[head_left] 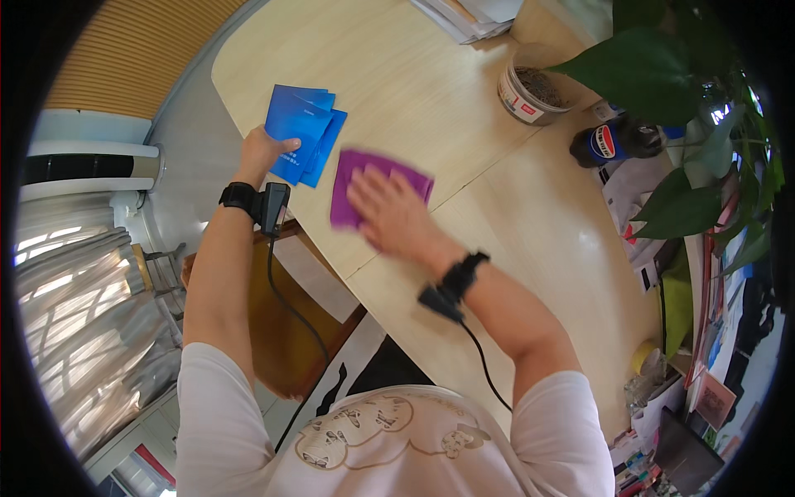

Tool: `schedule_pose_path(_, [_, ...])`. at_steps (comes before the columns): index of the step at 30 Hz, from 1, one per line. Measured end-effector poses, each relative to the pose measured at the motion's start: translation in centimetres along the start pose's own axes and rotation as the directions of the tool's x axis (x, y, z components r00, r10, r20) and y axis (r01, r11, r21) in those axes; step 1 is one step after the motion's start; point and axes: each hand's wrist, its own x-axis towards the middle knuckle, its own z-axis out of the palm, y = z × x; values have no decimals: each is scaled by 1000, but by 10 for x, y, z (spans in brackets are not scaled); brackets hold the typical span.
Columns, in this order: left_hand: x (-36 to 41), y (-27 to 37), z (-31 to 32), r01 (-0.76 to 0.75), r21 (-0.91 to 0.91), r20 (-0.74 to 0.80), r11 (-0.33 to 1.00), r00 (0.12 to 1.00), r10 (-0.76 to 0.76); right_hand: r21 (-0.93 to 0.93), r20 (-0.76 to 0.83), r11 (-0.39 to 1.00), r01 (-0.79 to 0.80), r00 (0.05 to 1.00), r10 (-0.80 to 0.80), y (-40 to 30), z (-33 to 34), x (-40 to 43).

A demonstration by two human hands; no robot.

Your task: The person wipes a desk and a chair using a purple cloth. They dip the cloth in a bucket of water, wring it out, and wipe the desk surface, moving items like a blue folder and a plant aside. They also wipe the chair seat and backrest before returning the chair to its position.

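Observation:
My left hand (267,151) grips several blue printed booklets (302,124) at the left edge of the pale wooden table (528,205), thumb on top and fingers hidden beneath. The booklets lie fanned over one another. Just to their right, my right hand (394,211) rests flat on a folded purple cloth (343,192), fingers spread; the hand is slightly blurred. The cloth lies on the tabletop, apart from the booklets.
A clear tub (518,99) of small metal pieces stands at the back right, near a cola bottle (615,143) lying on its side. Papers (466,18) lie at the far edge. Plant leaves (677,202) overhang the right side. A wooden chair (286,317) is below the left edge.

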Motion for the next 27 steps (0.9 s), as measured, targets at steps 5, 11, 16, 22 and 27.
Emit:
schedule_pose_path(5, [-7,12,-3,-14,61,-6,998,1000,15,101,-106,991,-88,990,99,25,-10,-33])
schedule_pose_path(11, [-21,23,-4,18,201,-21,979,1000,-14,-118,-408,665,-738,646,645,116,-16,63])
schedule_pose_path(16, [-13,60,25,-37,289,-72,957,996,60,-135,-216,891,-433,891,400,39,-3,20])
schedule_pose_path(22, [8,147,87,-207,358,-50,910,969,240,83,-1,968,-238,971,239,-48,-24,-86])
schedule_pose_path(27, [11,192,107,-273,315,37,909,961,275,115,81,954,-276,960,268,-64,-31,-116])
